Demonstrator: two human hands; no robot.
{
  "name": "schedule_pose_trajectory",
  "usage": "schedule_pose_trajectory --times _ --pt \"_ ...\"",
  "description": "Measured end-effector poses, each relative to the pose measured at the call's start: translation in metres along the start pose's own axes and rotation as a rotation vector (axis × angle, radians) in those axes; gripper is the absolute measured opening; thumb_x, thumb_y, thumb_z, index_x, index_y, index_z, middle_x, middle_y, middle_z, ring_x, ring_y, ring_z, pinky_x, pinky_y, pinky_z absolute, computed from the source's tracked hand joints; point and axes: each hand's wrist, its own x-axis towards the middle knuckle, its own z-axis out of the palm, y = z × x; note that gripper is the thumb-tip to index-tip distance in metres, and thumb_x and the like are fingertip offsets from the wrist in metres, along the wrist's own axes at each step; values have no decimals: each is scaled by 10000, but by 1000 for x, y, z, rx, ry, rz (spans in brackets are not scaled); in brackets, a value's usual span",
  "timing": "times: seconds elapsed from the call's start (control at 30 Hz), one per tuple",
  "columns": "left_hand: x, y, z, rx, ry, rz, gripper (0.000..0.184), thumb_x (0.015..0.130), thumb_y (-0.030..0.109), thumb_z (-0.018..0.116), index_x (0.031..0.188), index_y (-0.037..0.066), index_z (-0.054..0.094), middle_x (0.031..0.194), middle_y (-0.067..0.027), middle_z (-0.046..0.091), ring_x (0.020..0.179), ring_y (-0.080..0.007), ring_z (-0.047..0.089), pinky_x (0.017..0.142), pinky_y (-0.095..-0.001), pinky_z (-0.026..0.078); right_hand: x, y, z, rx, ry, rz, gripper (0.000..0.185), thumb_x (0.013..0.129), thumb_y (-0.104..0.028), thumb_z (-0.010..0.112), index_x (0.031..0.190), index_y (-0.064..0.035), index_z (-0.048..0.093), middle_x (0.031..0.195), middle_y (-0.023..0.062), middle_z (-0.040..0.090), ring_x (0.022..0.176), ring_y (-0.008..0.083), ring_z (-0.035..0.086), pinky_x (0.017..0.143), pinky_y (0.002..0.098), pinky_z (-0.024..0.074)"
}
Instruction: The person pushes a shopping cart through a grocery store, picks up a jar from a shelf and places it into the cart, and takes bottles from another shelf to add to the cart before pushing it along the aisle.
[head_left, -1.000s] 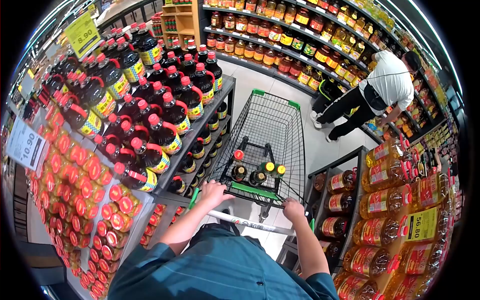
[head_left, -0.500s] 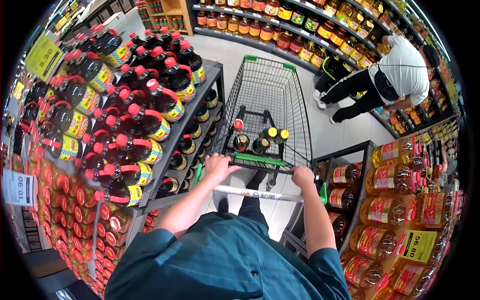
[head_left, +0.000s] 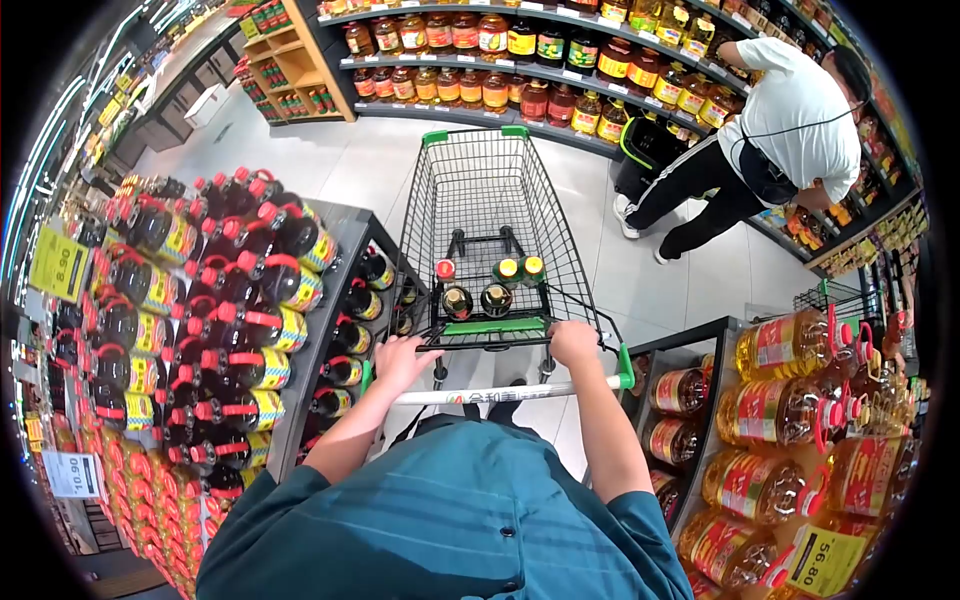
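Note:
A wire shopping cart (head_left: 484,182) with green corners and a white handle (head_left: 420,397) stands in front of me. My left hand (head_left: 402,362) lies over its rear left edge, fingers bent around the frame and partly hidden. Closed in a fist, my right hand (head_left: 574,343) grips the rear right edge of the frame. Both forearms cross above the handle. Just beyond my hands, near the green bar (head_left: 492,327), several dark bottles stand in the cart. One has a red cap (head_left: 445,270); others have yellow caps (head_left: 508,269).
Stacked dark bottles with red handles (head_left: 270,325) fill a display on the left. Large oil jugs (head_left: 765,410) crowd a stand on the right. Ahead, a person in a white shirt (head_left: 800,120) leans toward curved shelves (head_left: 470,62), beside a black basket (head_left: 650,150).
The cart has moved forward past the left display, and the view has turned slightly. Both hands stay on the cart. The person in white remains by the shelves.

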Motion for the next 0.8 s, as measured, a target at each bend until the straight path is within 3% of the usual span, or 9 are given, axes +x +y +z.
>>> schedule_pose_trajectory --times 0.43,0.53,0.63,0.8 --pt "109 33 5 -56 41 -111 497 812 593 740 943 115 775 846 -80 741 893 -270 659 774 -425 463 140 42 -44 -33 58 -131 221 796 -170 620 904 -238 801 896 69 758 877 286 724 768 414 569" --pt "134 34 5 -80 47 -134 484 807 588 746 938 123 781 839 -80 738 892 -270 658 777 -425 463 164 41 -69 -51 2 -152 213 839 -188 593 908 -208 794 930 89 763 907 295 736 789 428 575" --pt "161 35 -1 -88 11 -186 479 790 593 755 945 142 795 841 -78 732 910 -268 661 770 -437 490 196 42 -77 -56 0 -148 222 806 -172 621 922 -232 800 917 83 755 915 292 717 789 426 565" --pt "211 28 2 -117 3 -236 481 789 594 753 924 133 785 873 -76 739 936 -263 643 800 -446 439 256 41 -102 -74 -39 -177 246 822 -170 615 958 -246 805 955 95 759 936 303 714 811 428 564"
